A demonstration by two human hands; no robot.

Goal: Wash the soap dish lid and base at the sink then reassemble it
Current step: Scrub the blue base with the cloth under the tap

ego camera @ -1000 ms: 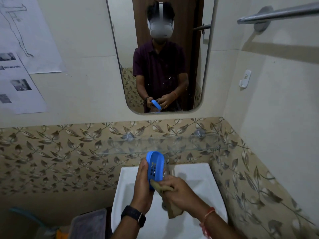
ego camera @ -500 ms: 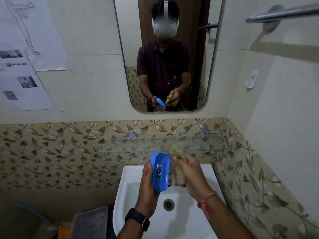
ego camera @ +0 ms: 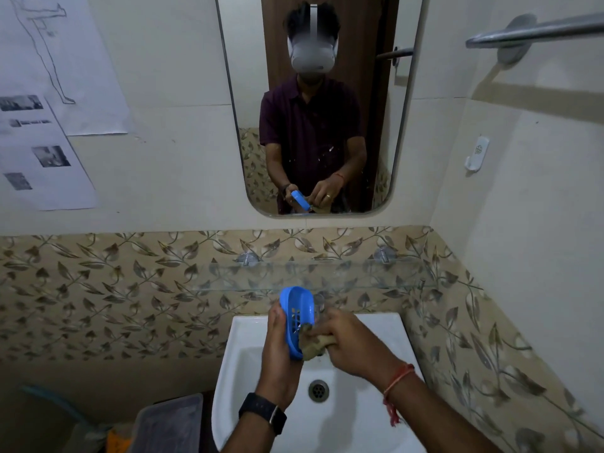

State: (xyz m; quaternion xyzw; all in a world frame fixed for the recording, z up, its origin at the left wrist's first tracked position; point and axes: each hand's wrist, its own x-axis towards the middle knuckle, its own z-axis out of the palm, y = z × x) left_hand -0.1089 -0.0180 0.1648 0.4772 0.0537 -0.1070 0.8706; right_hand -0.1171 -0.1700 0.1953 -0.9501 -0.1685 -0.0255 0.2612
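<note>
A round-cornered mirror (ego camera: 318, 125) hangs on the cream tiled wall (ego camera: 170, 76) of a dimly lit bathroom, above a band of leaf-patterned tiles (ego camera: 114, 289) that runs on round the corner to the right-hand wall. A clear glass shelf (ego camera: 327, 276) on two metal brackets crosses the band beneath the mirror, with printed sheets (ego camera: 42, 152) and a line drawing (ego camera: 65, 60) stuck up at left. A metal towel rail (ego camera: 539, 29) and a small white hook (ego camera: 477, 154) are fixed to the right-hand wall, and a grey lidded container (ego camera: 170, 423) sits low at left
</note>
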